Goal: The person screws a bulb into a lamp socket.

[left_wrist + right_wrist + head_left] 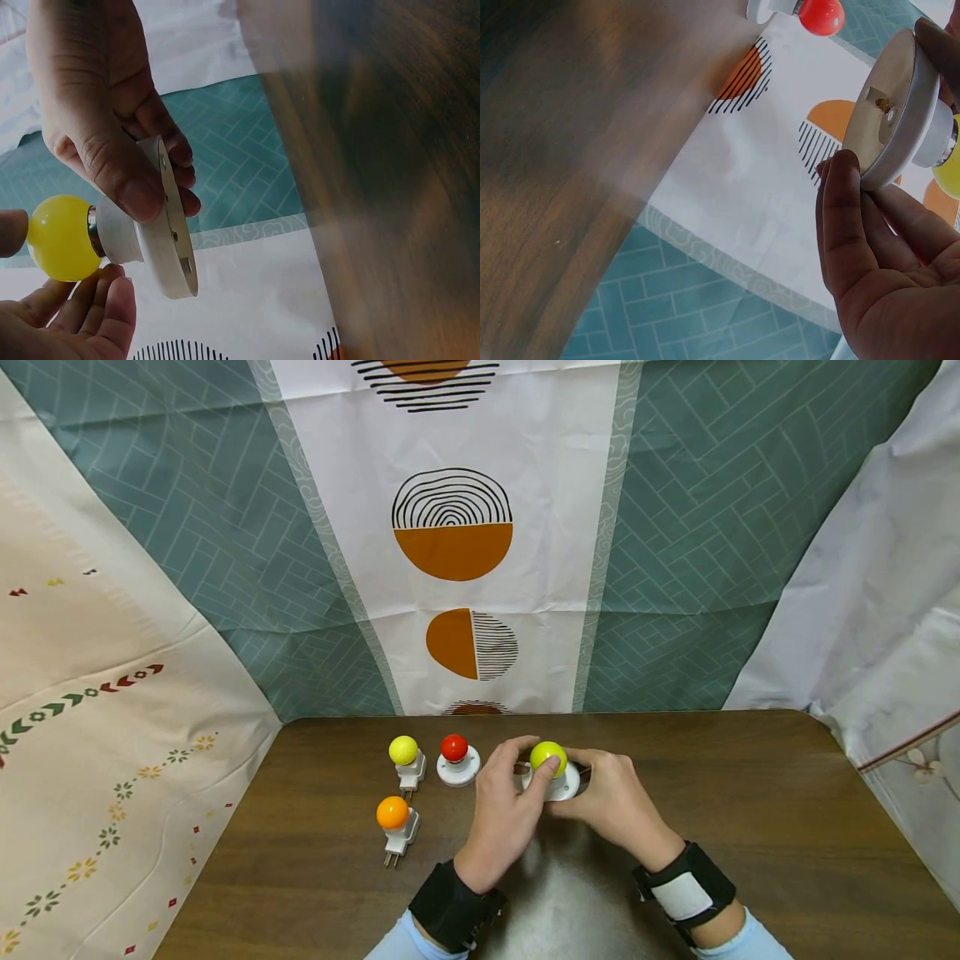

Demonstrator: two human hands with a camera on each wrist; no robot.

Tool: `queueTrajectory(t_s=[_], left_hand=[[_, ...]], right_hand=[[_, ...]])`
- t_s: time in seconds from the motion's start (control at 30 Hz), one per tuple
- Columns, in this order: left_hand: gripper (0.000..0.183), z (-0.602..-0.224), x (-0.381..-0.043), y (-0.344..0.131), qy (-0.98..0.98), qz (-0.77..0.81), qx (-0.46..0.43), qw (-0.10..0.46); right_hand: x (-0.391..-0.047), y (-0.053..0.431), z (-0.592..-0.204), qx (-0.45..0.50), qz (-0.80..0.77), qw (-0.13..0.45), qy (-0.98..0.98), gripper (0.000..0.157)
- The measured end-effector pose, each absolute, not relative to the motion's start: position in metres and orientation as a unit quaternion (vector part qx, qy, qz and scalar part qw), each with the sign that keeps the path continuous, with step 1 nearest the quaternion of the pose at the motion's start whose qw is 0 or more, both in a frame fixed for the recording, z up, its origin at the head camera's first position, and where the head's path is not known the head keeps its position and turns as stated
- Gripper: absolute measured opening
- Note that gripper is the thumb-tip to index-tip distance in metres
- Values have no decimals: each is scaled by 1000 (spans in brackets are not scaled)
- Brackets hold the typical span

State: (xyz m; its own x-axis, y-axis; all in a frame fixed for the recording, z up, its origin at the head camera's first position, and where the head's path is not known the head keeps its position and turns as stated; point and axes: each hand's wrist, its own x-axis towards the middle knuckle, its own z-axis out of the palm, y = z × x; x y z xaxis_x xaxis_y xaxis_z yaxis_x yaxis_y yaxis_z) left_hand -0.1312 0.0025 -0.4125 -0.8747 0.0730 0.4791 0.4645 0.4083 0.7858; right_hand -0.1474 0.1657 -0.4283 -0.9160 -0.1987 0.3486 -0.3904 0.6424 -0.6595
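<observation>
In the head view, both hands meet over a yellow-green light bulb [546,752] seated in a round white lamp holder [564,788]. My left hand [504,797] pinches the bulb, thumb on its near side and fingers beyond it. The right hand [613,795] grips the lamp holder by its disc rim. In the left wrist view, the bulb [64,236] shows its metal collar at the holder's neck, and the right thumb presses on the holder [169,255]. The right wrist view shows the holder's hollow underside [881,112] with a brass-coloured terminal, held off the table.
To the left on the wooden table [337,902] stands a red bulb [453,747] in another round white holder [459,772]. Further left lie a yellow bulb [402,750] and an orange bulb [392,812], each in a white plug-in socket with pins. A patterned cloth [450,443] hangs behind.
</observation>
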Motion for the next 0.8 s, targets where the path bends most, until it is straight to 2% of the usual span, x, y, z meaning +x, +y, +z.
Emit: queueTrajectory(t_s=[0.57,0.8], left_hand=[[29,-408,-133,-2,-820,-509,-213,151],[29,-407,-135,-7,-831,-489,-241,112]], right_hand=[[-147,166,-428,175,397,127,-892,66],[-145,166,-428,180,401,112,-891,67]])
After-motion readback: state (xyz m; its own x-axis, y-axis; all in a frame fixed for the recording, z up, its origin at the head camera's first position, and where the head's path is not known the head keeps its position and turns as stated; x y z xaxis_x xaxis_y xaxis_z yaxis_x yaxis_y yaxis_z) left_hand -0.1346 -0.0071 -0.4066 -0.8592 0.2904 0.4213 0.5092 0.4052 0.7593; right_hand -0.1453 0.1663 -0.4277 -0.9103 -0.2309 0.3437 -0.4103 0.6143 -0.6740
